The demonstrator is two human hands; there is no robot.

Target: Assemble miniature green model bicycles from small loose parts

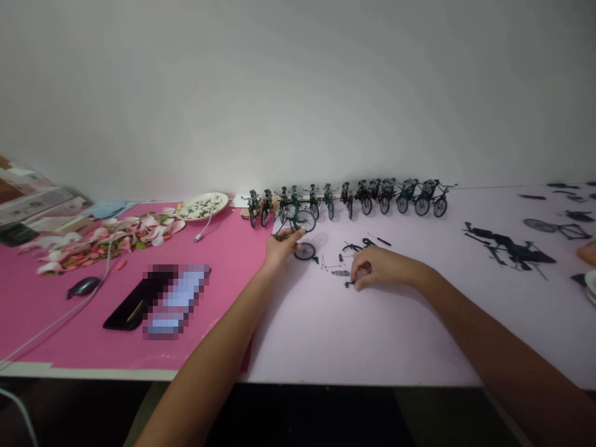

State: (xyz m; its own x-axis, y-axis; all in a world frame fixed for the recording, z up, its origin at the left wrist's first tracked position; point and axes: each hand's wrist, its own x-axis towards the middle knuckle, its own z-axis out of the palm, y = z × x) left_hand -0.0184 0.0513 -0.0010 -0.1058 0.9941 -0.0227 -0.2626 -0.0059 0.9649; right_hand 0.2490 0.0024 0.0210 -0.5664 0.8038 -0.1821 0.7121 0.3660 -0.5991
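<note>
My left hand [280, 249] is closed on a partly built miniature bicycle [291, 222], with a spoked wheel at its right end. Below it, a loose wheel [305, 251] lies by the fingers. On the white sheet, my right hand [372, 267] pinches at a small black part [349, 284]; the fingertips partly hide it. Close by are a grey slotted part [340, 272], thin wire-like pieces [331, 264], a dark curved part [352, 247] and a thin screwdriver-like tool [382, 240].
A row of finished miniature bicycles [404, 195] stands along the wall. At right lie dark bicycle parts [507, 247]. The pink left side holds a phone [139, 301], a computer mouse [84, 286], a white cable [100, 273], petal-like pieces [139, 233] and a plate [184, 214] of small parts.
</note>
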